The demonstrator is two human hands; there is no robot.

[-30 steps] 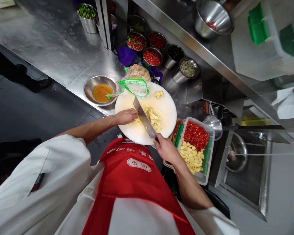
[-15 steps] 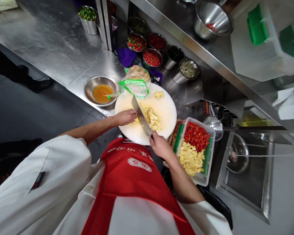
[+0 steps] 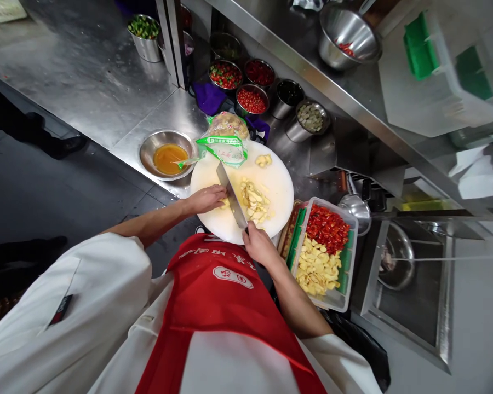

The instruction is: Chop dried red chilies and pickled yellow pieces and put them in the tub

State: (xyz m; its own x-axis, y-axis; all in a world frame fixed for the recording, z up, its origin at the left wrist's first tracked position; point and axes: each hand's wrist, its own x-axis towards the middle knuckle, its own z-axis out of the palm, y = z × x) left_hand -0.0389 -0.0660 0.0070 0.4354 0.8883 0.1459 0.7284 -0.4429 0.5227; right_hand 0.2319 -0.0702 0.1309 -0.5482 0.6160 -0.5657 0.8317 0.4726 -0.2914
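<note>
On a round white cutting board (image 3: 277,205), my right hand (image 3: 259,244) is closed around the handle of a cleaver (image 3: 233,196). The blade stands on edge across the board, close beside the fingertips of my left hand (image 3: 207,198). Those fingers are curled down on a piece of peeled ginger (image 3: 225,203), mostly hidden under them. Right of the blade lies a pile of cut ginger (image 3: 254,200). A whole peeled knob of ginger (image 3: 263,160) rests near the board's far edge.
A plastic bag (image 3: 225,139) overlaps the board's far edge. At its left stands a steel bowl of orange liquid (image 3: 169,158). A clear bin (image 3: 347,295) holds chopped red chillies and pale slices. Steel pots (image 3: 252,101) line the back under a shelf edge (image 3: 296,60).
My right hand and the cleaver have shifted slightly left, nearer my left hand. My left hand keeps its place on the ginger. The whole view has moved a little.
</note>
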